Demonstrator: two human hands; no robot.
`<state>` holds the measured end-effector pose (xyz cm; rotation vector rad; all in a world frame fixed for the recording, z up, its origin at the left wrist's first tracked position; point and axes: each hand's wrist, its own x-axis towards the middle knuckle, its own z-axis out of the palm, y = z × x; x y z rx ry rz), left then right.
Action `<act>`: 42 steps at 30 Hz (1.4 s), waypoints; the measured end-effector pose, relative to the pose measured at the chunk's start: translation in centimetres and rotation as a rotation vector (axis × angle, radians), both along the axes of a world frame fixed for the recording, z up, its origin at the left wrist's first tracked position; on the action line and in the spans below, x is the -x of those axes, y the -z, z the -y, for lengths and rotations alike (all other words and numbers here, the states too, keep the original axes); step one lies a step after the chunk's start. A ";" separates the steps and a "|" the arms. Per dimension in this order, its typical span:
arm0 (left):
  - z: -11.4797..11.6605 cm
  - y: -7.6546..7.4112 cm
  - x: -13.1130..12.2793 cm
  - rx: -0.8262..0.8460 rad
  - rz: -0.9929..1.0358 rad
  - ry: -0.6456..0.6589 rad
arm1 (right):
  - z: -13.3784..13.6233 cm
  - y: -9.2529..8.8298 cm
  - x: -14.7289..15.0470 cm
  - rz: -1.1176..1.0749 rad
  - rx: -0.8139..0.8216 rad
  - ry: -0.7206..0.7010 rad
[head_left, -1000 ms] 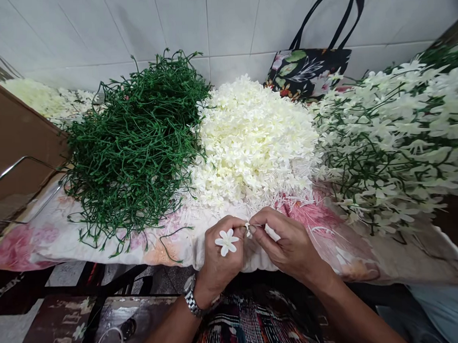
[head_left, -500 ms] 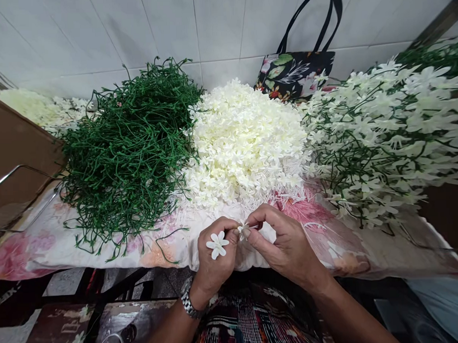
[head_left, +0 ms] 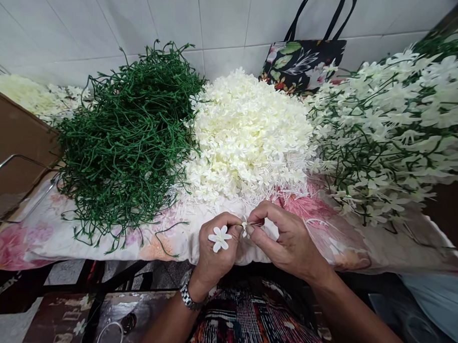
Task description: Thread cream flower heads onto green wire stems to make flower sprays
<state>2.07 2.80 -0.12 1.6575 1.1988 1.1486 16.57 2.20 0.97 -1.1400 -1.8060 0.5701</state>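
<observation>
My left hand (head_left: 217,261) is closed around what seems to be a stem, mostly hidden in the fingers. A white artificial flower (head_left: 220,238) with open petals pokes out over the back of this hand. Between both sets of fingertips sits a small white blossom (head_left: 245,227), pinched by my right hand (head_left: 287,239) from the right side. Thin pale strands stick out at the right fingertips. Beyond the hands lies a heap of loose white blossoms (head_left: 250,135). To its left rises a pile of green plastic stems (head_left: 126,140).
Assembled white flower sprays (head_left: 385,136) fill the right side. A floral bag (head_left: 304,64) leans near the tiled wall (head_left: 224,21). At the left stands a brown cardboard panel (head_left: 17,144). One loose stem (head_left: 166,246) lies on the flowered cloth (head_left: 81,244).
The view has shifted slightly. My hands stay together at the cloth's front edge, with the right fingertips slightly farther from the left ones and the blossom more visible between them.
</observation>
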 end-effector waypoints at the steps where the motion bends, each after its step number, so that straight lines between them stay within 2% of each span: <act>1: 0.0 0.0 0.0 0.005 0.003 0.002 | 0.0 0.0 0.0 0.000 -0.007 -0.007; 13: -0.2 0.4 -0.1 0.056 0.031 -0.042 | -0.4 0.8 -0.3 0.193 -0.204 -0.086; 28: -0.2 0.6 -0.3 -0.010 -0.046 -0.070 | -1.0 1.2 -0.2 0.332 -0.213 -0.142; 31: -0.3 0.3 -0.3 0.022 -0.034 -0.046 | -1.1 1.0 -0.6 0.287 -0.190 -0.170; 35: -0.3 -0.2 -0.3 0.088 0.023 0.014 | -1.0 0.7 -1.2 0.181 -0.178 -0.137; 42: -0.1 -0.5 -0.3 0.176 0.099 0.053 | -0.7 0.2 -1.4 0.158 -0.205 -0.104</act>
